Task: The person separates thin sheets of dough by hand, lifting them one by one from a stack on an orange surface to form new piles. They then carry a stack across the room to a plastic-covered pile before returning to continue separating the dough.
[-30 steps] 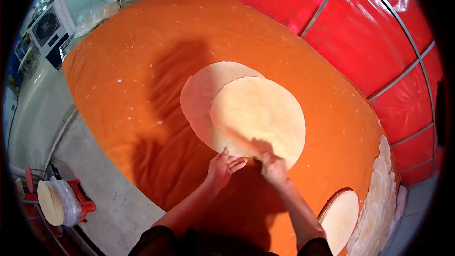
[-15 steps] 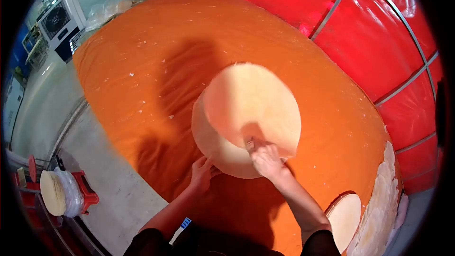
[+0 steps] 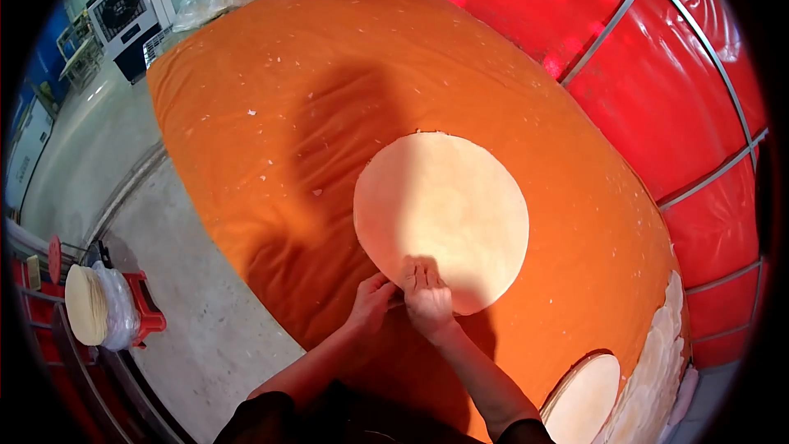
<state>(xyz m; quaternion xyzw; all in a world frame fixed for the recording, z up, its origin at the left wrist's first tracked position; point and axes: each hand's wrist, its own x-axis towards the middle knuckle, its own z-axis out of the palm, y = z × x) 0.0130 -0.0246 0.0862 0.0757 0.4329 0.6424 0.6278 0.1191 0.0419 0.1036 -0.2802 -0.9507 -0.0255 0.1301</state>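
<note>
A large round pale sheet (image 3: pixel 468 205), looking like a thin flatbread, lies flat on the orange cloth (image 3: pixel 271 156). My right hand (image 3: pixel 427 300) rests on its near edge, fingers stretched over the surface. Beside it my left hand (image 3: pixel 371 304) has its fingers closed at the near-left rim of the sheet; its fingertips are partly hidden. The shadow of my head falls across the sheet's left part.
More round sheets (image 3: pixel 585 403) lie at the lower right, beside a pale overlapping pile (image 3: pixel 649 378). At left, a red stool (image 3: pixel 148 308) holds a plastic-wrapped stack (image 3: pixel 86 306). A red padded wall (image 3: pixel 657 99) borders the right; an air cooler (image 3: pixel 123 12) stands far left.
The top sheet, held partly lifted and off-centre by my right hand, now lies flat and lined up with what is underneath. My right hand has moved left and nearer my left hand.
</note>
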